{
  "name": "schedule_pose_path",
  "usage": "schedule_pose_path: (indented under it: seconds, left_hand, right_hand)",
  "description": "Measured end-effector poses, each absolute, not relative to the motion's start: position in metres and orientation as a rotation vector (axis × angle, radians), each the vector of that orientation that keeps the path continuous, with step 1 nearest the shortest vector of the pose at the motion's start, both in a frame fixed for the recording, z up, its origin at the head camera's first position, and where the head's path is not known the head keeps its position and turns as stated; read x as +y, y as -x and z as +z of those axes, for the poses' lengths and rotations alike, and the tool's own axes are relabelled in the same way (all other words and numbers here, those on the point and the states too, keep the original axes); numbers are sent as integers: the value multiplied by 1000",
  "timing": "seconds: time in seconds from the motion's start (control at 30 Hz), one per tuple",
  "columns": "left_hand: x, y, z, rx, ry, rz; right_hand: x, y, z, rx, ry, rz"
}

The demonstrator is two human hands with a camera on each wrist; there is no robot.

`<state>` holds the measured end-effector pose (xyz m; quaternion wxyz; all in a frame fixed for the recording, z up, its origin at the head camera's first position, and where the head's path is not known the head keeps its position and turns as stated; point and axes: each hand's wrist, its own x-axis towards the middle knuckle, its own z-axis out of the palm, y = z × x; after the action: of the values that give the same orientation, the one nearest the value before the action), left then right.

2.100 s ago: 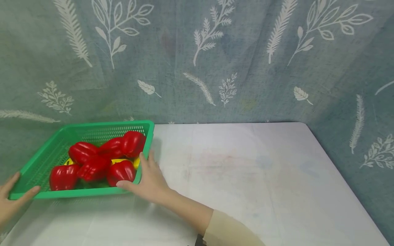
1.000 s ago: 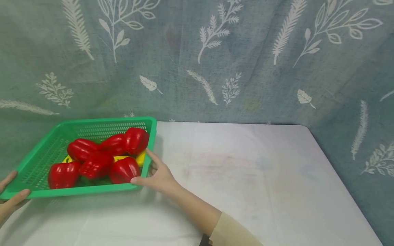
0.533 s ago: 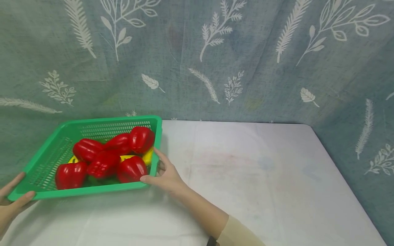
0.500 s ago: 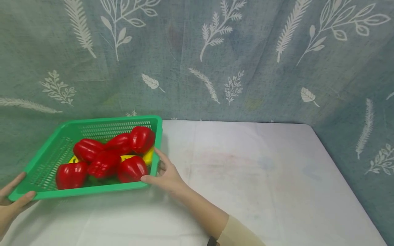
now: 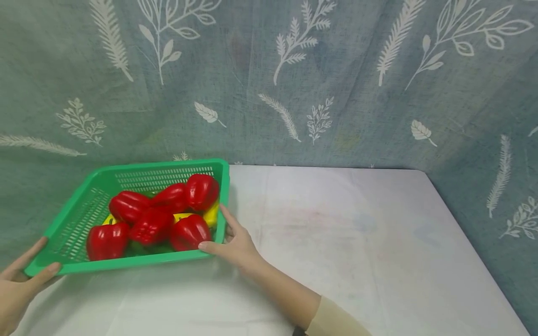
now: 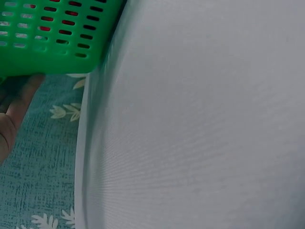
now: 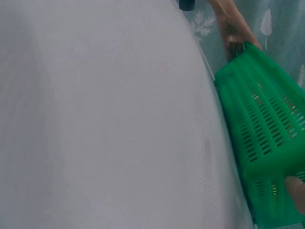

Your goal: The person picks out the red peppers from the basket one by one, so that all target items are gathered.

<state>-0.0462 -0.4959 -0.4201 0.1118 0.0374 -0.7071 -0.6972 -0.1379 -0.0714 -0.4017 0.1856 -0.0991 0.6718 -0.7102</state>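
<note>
A green perforated plastic basket stands at the left of the table in the head view. Several glossy red bell peppers lie inside, over yellow pieces that are mostly covered. My left hand grips the front left corner, thumb on the front rim and fingers along the left side. At the front right corner, my right hand holds the rim, its thumb at the front and its index finger along the right side. The left wrist view shows left-hand fingers under the basket's corner; a right-hand fingertip touches its wall in the right wrist view.
A white cloth-covered table extends to the right of the basket. Behind it and along the right side hangs a grey-green curtain with white leaf prints. The table's left edge runs close beside the basket.
The basket has shifted to the right with the peppers in it, both hands moving along. My right fingers, earlier resting on the rim, now wrap its right side. The head view has also shifted slightly.
</note>
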Motion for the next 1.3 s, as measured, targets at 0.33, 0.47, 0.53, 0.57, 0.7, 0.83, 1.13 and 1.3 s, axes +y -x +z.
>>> schedule_pose_path:
  seconds: [0.33, 0.47, 0.53, 0.57, 0.7, 0.83, 1.13, 1.3]
  left_hand:
    - [-483, 45, -419, -2207, -193, -1986]
    - [-481, 48, -411, -2461, -350, -1757]
    - [-480, 50, -408, -2555, -417, -1695]
    - [-480, 51, -406, -2580, -438, -1690]
    - [-474, 53, -404, -2512, -465, -1821]
    - [-468, 54, -401, -2623, -479, -1694]
    - [-447, 54, -395, -2745, -542, -1497]
    - [-441, 56, -397, -2748, -519, -1520]
  right_hand:
    - [-54, 139, -401, 1913, 323, -1994]
    - [-49, 140, -402, 1905, 336, -1994]
    - [-46, 140, -402, 1911, 336, -1983]
    - [-45, 139, -402, 1918, 337, -1976]
    - [-39, 139, -401, 1983, 330, -1929]
    - [-33, 139, -400, 2060, 317, -1878]
    - [-24, 136, -401, 2051, 294, -1890]
    - [-16, 136, -402, 2035, 334, -1911]
